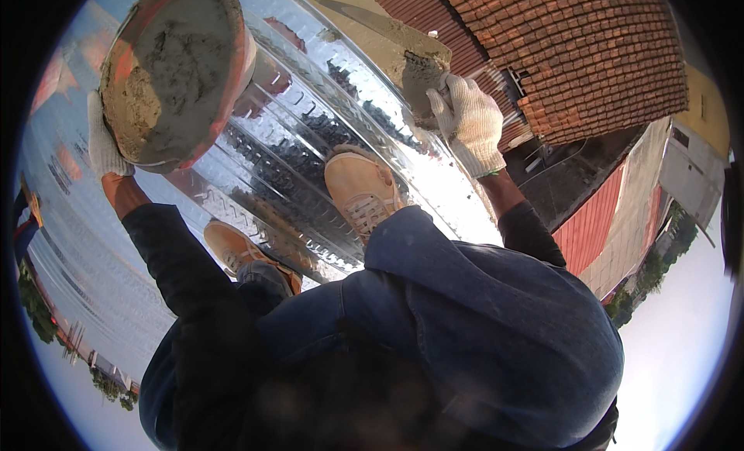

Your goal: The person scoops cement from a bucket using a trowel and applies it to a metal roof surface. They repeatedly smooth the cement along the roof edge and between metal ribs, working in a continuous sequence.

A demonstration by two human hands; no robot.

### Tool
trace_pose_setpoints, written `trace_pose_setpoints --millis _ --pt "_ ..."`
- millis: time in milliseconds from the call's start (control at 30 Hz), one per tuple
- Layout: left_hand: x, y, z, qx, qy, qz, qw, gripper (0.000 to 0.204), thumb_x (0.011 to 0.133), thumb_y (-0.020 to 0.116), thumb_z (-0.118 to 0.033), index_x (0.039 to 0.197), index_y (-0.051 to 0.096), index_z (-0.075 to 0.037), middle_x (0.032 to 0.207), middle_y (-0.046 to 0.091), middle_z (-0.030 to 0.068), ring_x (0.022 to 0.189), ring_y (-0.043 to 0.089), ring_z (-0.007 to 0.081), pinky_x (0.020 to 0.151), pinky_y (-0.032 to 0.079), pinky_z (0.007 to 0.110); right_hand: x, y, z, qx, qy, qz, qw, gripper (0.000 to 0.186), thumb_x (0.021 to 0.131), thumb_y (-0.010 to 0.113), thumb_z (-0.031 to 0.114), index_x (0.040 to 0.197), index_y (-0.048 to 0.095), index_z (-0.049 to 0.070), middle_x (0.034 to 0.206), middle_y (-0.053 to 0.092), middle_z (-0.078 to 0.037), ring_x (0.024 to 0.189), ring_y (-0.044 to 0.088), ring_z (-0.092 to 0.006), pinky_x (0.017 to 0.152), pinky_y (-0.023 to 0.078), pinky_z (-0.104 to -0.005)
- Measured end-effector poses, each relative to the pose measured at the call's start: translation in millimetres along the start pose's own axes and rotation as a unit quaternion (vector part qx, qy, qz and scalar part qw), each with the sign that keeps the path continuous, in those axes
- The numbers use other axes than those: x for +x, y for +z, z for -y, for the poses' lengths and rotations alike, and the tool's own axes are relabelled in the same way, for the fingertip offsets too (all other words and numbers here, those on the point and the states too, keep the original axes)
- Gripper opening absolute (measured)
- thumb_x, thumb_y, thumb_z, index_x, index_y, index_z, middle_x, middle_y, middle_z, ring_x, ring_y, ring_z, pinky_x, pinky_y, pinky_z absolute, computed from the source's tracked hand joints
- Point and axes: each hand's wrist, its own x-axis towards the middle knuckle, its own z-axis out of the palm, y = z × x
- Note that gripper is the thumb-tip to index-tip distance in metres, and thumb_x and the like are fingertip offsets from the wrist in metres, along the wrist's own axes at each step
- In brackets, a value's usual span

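My left hand [107,141], in a white knit glove, is closed on the rim of a reddish basin [246,60] at the upper left. Wet grey mortar [182,67] fills the basin, with a paler crust along one side. To the right, my gloved right hand [473,122] is closed at the edge of the shiny metal sheeting. It grips a trowel whose mortar-smeared blade [415,42] points up and left; the handle is hidden in my fist. Wet mortar [421,83] lies beneath the blade, along a tan plastered surface [364,44].
I squat on ribbed, reflective metal roofing [271,153], my tan shoes [360,189] on it. Beyond its right edge, lower down, are a tiled roof [581,56], a red corrugated sheet [590,226] and grey walls. A person [27,215] shows at the far left rim.
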Motion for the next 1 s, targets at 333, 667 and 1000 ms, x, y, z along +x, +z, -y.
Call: trace_pose_setpoints --millis 333,667,1000 --pt "-7 11 0 -0.001 0.013 -0.001 1.0 0.059 0.112 0.068 -0.041 0.153 0.063 0.001 0.151 0.068 0.0111 0.131 0.068 0.0269 0.115 0.054 0.041 3 -4 -1 0.027 -0.038 0.007 0.999 0.036 0.103 0.077 0.038 0.123 0.07 0.008 0.095 0.071 -0.012 0.085 0.073 -0.0334 0.074 0.058 -0.0467" --pt "-4 4 0 0.0 0.006 0.005 1.0 0.059 0.111 0.069 -0.042 0.152 0.063 0.001 0.151 0.069 0.0116 0.131 0.068 0.0277 0.114 0.054 0.041 7 5 -1 0.014 0.059 0.09 0.994 0.037 0.104 0.075 0.04 0.121 0.071 0.008 0.101 0.075 -0.014 0.09 0.075 -0.0341 0.079 0.059 -0.0475" --pt "-1 1 -2 0.012 0.004 -0.001 1.0 0.064 0.108 0.073 -0.045 0.152 0.064 0.001 0.149 0.07 0.0112 0.128 0.07 0.0265 0.113 0.055 0.041 8 16 -11 0.028 0.029 0.031 0.999 0.035 0.103 0.077 0.039 0.119 0.071 0.009 0.095 0.072 -0.012 0.088 0.074 -0.0331 0.078 0.059 -0.0463"
